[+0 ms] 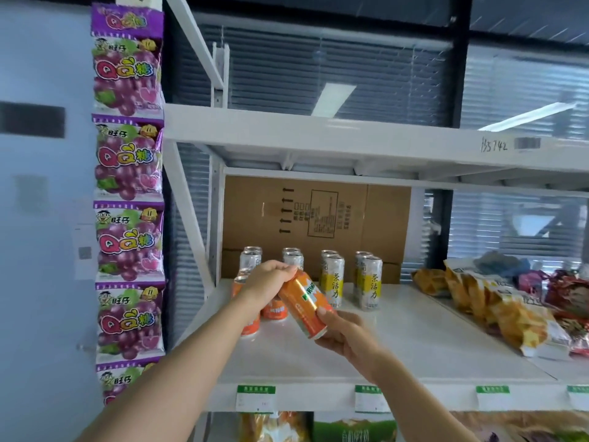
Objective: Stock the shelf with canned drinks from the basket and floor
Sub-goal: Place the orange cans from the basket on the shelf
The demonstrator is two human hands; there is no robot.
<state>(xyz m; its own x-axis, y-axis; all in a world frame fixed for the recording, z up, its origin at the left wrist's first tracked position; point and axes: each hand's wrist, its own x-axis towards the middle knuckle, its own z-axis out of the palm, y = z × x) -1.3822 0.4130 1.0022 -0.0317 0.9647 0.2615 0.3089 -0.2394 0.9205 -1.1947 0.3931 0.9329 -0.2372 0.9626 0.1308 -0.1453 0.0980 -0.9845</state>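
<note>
Left hand (267, 282): fingers and thumb curled over the upper end of the orange can (302, 304); firm grip on the rim area.
Right hand (347, 330): cups the lower end of the same can, fingers wrapped beneath it, thumb laid on the can's side.
Orange can: carried between both hands, tilted, top end up and to the left, bottom end down and to the right; held above the shelf (398, 339), clear of its board.
Standing orange cans (250, 328): upright on the board, directly behind and below the left hand and wrist, partly hidden by them.
Silver cans (251, 260): upright, just beyond the left hand, toward the back of the board.
Yellow-and-white cans (333, 279): upright in two short rows, beyond the held can and to the right of the left hand.
Cardboard box (318, 215): against the rear of the shelf, behind all the cans.
Snack bags (510, 311): piled on the board, well to the right of the right hand.
Candy packets (127, 186): purple strip hanging vertically, to the left of the left arm.
Price labels (255, 398): on the shelf's front edge, below both forearms.
</note>
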